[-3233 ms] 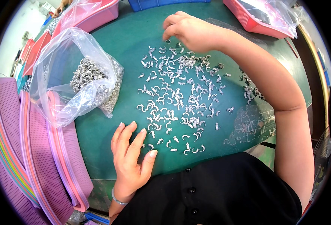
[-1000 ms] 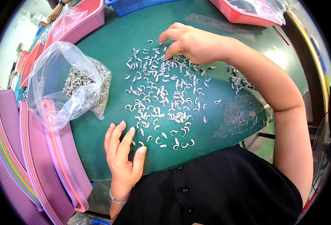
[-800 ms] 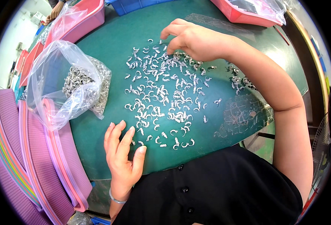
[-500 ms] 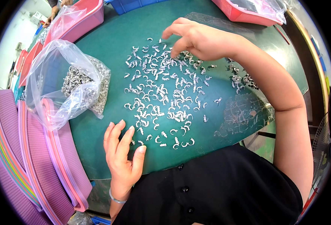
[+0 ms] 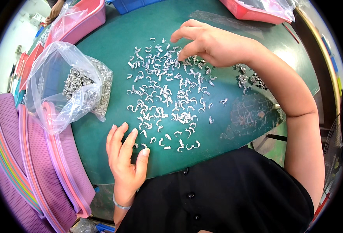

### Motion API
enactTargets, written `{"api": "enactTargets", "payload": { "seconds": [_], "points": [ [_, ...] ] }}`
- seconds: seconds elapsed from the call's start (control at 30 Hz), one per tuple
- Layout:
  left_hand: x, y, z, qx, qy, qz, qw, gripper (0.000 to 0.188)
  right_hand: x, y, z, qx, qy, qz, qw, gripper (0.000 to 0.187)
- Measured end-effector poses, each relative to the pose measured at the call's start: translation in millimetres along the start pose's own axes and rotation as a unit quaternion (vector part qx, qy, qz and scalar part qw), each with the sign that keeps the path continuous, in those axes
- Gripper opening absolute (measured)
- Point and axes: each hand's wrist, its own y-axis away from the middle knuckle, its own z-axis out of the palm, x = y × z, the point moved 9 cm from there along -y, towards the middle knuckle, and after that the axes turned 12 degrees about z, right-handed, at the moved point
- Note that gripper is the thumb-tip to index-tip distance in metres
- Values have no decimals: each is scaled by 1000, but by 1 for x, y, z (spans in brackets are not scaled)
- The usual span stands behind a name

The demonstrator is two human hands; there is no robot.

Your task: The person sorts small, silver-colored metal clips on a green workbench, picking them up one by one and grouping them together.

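Observation:
Many small silvery curved metal pieces (image 5: 164,93), shaped like little C-shaped rings, lie scattered over the green tabletop (image 5: 101,155). Over the far edge of this spread hovers my right hand (image 5: 214,42), its thumb and forefinger apart and curved downward. Its thumb tip is close to or touching some pieces, and a few darker pieces (image 5: 196,61) lie just below the palm. At the near left of the spread rests my left hand (image 5: 125,161), fingers stretched and apart. A few pieces lie between its thumb and fingers, and it grips nothing.
An open clear plastic bag (image 5: 88,87) full of similar pieces stands at the left. Purple perforated baskets (image 5: 68,155) are stacked beside the table. Pink bins (image 5: 89,23) and a blue bin (image 5: 136,4) line the far side. A darker heap (image 5: 257,81) lies by my right forearm. Another person's hand (image 5: 55,9) shows far left.
My right hand has shifted slightly right and nearer over the pieces. The left hand has barely moved, and the whole view has drifted a little.

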Motion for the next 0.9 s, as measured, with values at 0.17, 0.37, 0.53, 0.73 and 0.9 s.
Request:
{"api": "enactTargets", "payload": {
  "seconds": [0.17, 0.37, 0.53, 0.73, 0.9],
  "points": [
    [1, -1, 0, 0, -1, 2, 1000, 40, 1, 7, -4, 32, -3, -23, 999, 34],
    [0, 1, 1, -5, 3, -8, 1000, 38, 1, 7, 2, 20, -19, -8, 1000, 34],
    [0, 1, 1, -7, 2, -6, 1000, 38, 1, 4, -1, 32, -21, -13, 999, 33],
    [0, 0, 1, -9, 4, -5, 1000, 38, 8, 0, 9, 42, 26, 7, 999, 30],
    [0, 1, 2, -11, 2, -3, 1000, 39, 2, -3, 6, 49, 20, -8, 999, 32]
  ]
}}
